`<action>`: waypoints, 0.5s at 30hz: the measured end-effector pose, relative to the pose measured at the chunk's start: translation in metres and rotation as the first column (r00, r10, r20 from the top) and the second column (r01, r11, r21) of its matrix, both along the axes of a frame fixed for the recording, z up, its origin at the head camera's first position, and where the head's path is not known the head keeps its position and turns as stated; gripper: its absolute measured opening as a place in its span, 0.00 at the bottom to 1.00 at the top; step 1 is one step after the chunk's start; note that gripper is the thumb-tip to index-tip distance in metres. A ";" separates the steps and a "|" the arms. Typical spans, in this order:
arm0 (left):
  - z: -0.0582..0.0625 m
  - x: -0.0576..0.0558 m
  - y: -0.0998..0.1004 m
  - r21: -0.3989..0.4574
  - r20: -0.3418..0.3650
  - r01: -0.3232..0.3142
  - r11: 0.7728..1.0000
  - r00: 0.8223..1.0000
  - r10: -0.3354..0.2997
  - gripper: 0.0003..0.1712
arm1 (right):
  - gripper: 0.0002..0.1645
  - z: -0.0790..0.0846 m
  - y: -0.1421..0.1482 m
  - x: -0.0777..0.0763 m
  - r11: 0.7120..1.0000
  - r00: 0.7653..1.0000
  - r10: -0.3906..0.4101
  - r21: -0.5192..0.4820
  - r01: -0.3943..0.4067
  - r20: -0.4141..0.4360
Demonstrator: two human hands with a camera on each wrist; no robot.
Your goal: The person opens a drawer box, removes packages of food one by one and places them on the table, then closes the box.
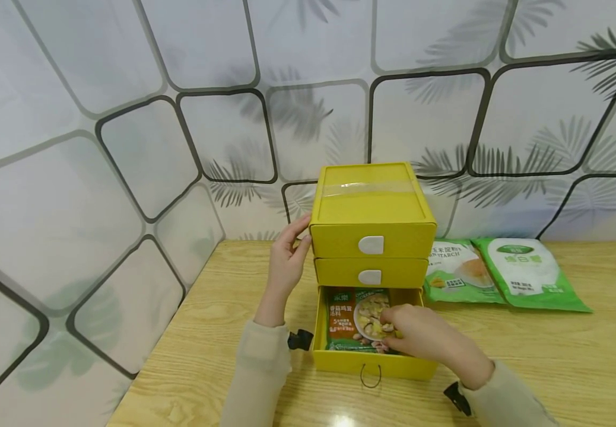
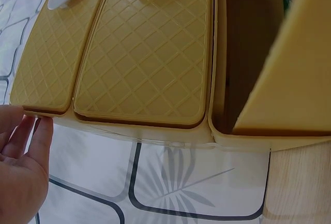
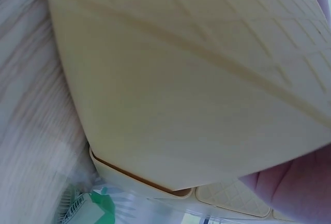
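Observation:
A yellow three-drawer storage box (image 1: 372,196) stands on the table, its bottom drawer (image 1: 372,365) pulled out. Inside that drawer lies a soup mix packet (image 1: 342,323) with a bowl pictured on it. My right hand (image 1: 428,335) reaches over the drawer's right wall; its bent fingers and thumb pinch the packet near its right side, though the fingertips are partly hidden. My left hand (image 1: 286,261) touches the box's upper left side with fairly straight fingers. In the left wrist view, the left fingertips (image 2: 41,136) meet the box's edge. The right wrist view mostly shows the drawer's outer wall (image 3: 170,115).
To the right of the box lie a corn starch bag (image 1: 463,273) and a green-and-white bag (image 1: 529,273). The upper drawers are closed and have white tabs (image 1: 370,245). A patterned wall covering (image 1: 318,124) rises behind the wooden table (image 1: 553,362).

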State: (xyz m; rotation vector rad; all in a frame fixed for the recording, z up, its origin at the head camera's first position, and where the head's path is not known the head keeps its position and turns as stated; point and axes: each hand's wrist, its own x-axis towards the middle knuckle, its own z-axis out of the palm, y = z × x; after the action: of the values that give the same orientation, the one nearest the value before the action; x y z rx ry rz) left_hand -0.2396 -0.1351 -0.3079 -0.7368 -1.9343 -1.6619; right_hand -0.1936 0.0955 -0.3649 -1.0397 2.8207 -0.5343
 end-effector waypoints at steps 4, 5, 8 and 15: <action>0.000 0.000 0.000 0.006 0.008 0.009 1.000 1.000 -0.009 0.19 | 0.09 -0.001 0.000 -0.001 1.000 1.000 0.002 0.003 -0.002 -0.018; 0.000 0.000 0.000 0.007 0.007 0.010 1.000 1.000 -0.010 0.19 | 0.09 -0.001 0.000 -0.001 1.000 1.000 0.003 0.003 -0.003 -0.019; 0.000 0.000 0.000 0.009 -0.001 0.014 1.000 1.000 -0.014 0.18 | 0.08 -0.002 0.001 -0.002 1.000 1.000 0.006 0.002 -0.006 -0.025; 0.000 0.000 0.000 0.011 0.001 0.010 1.000 1.000 -0.010 0.18 | 0.09 -0.006 0.001 -0.003 1.000 0.999 -0.009 0.016 0.009 -0.035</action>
State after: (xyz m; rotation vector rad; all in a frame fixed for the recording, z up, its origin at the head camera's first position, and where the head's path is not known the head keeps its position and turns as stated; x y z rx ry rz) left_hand -0.2399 -0.1350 -0.3084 -0.7431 -1.9236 -1.6775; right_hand -0.1964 0.0963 -0.3706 -1.0442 2.8567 -0.4978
